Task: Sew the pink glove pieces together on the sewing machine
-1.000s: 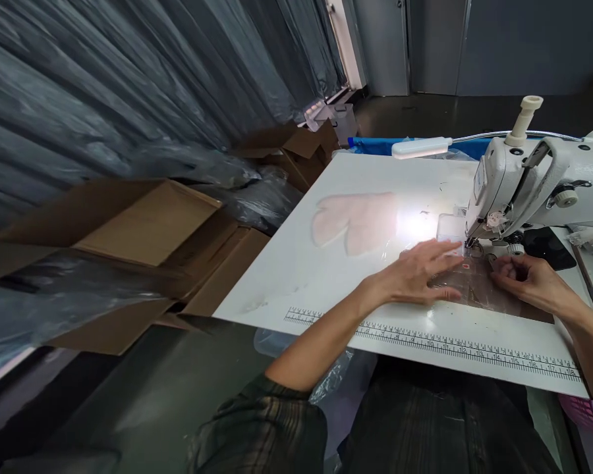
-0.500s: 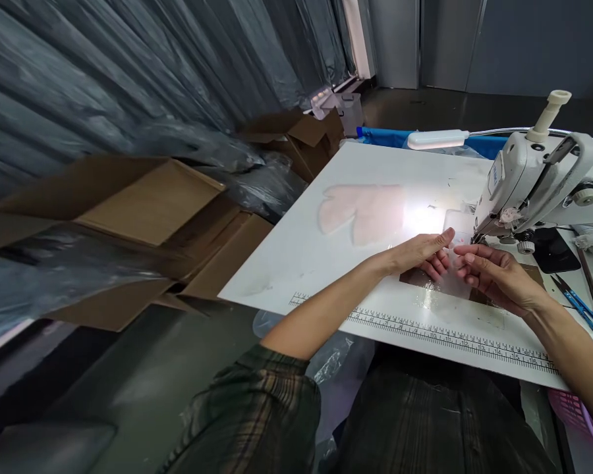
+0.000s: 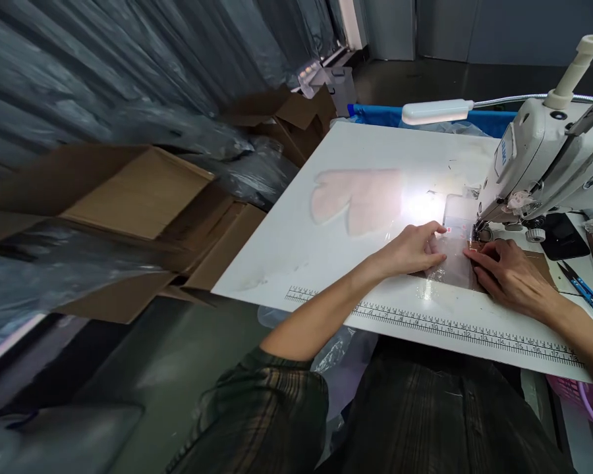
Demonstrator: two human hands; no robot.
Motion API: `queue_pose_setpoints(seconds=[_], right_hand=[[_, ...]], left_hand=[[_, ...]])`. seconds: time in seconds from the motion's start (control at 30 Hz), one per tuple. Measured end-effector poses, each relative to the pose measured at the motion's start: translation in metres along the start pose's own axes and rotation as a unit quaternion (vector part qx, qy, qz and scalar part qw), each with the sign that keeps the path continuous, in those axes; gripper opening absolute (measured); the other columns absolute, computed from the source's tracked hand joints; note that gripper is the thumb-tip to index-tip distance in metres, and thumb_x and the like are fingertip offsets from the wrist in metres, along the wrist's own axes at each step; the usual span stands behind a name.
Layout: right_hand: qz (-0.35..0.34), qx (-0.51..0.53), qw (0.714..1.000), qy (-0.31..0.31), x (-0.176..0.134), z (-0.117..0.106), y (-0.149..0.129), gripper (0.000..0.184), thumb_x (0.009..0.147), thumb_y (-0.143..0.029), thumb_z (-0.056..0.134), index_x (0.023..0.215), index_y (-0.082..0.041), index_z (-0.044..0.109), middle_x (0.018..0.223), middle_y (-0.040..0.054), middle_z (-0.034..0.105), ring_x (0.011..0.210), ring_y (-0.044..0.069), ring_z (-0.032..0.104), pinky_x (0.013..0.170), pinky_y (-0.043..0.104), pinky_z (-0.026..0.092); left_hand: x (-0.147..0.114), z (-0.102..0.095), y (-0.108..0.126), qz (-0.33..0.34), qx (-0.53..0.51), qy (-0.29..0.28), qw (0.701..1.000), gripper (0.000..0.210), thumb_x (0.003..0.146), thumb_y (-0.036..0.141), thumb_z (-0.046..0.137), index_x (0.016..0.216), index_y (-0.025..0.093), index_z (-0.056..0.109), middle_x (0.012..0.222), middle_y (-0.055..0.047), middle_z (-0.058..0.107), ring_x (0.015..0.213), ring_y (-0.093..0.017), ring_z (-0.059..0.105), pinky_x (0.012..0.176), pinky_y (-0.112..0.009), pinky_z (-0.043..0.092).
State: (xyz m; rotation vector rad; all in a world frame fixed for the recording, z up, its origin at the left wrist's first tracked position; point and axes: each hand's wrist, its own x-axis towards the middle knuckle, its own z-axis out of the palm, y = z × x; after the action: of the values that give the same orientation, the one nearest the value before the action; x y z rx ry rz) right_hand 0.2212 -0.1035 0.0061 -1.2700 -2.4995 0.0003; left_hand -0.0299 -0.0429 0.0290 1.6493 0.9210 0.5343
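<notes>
Fingers (image 3: 433, 227) of the left hand (image 3: 408, 251) rested spread on a translucent sheet (image 3: 453, 260) right of centre, the right hand (image 3: 511, 273) touching its right side, whether pinching could not be told, beside the sewing machine (image 3: 528, 161) at upper right, blue snips (image 3: 589, 295) lying far right on the white counter (image 3: 286, 243).

White glare burns on the tabletop (image 3: 271, 260) near the lamp (image 3: 437, 112), while the dim left edge looks stretched.
</notes>
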Motion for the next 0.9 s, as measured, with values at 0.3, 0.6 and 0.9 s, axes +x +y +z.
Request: queue_pose_setpoints(seconds=[0.3, 0.6, 0.9], right_hand=[[0.031, 0.018, 0.999, 0.036, -0.001, 0.012, 0.011, 0.039, 0.101, -0.034, 0.041, 0.129, -0.023, 0.067, 0.101, 0.0135, 0.062, 0.087, 0.026, 0.058, 0.077, 0.045, 0.055], [0.044, 0.051, 0.996, 0.058, -0.006, 0.014, 0.007, 0.041, 0.100, -0.031, 0.042, 0.133, -0.021, 0.064, 0.106, 0.0141, 0.065, 0.095, 0.027, 0.060, 0.083, 0.045, 0.055], [0.017, 0.054, 0.997, 0.058, -0.007, 0.014, 0.004, 0.034, 0.099, -0.028, 0.046, 0.121, -0.021, 0.072, 0.106, 0.0141, 0.065, 0.098, 0.026, 0.062, 0.085, 0.045, 0.053]], left_hand=[[0.001, 0.006, 0.001, 0.054, 0.075, 0.046, 0.995, 0.091, 0.047, 0.036, 0.096, 0.130, 0.019, 0.062, 0.108, -0.008, 0.063, 0.077, -0.020, 0.057, 0.074, -0.032, 0.047], [-0.012, 0.002, 0.009, 0.175, 0.160, -0.076, 0.968, 0.021, 0.077, 0.038, 0.080, 0.091, 0.023, 0.077, 0.095, -0.008, 0.069, 0.086, -0.022, 0.062, 0.080, -0.035, 0.049], [-0.018, 0.008, -0.015, 0.216, 0.152, -0.122, 0.957, 0.017, 0.089, 0.035, 0.067, 0.083, 0.027, 0.081, 0.093, -0.011, 0.073, 0.084, -0.022, 0.068, 0.077, -0.036, 0.054]])
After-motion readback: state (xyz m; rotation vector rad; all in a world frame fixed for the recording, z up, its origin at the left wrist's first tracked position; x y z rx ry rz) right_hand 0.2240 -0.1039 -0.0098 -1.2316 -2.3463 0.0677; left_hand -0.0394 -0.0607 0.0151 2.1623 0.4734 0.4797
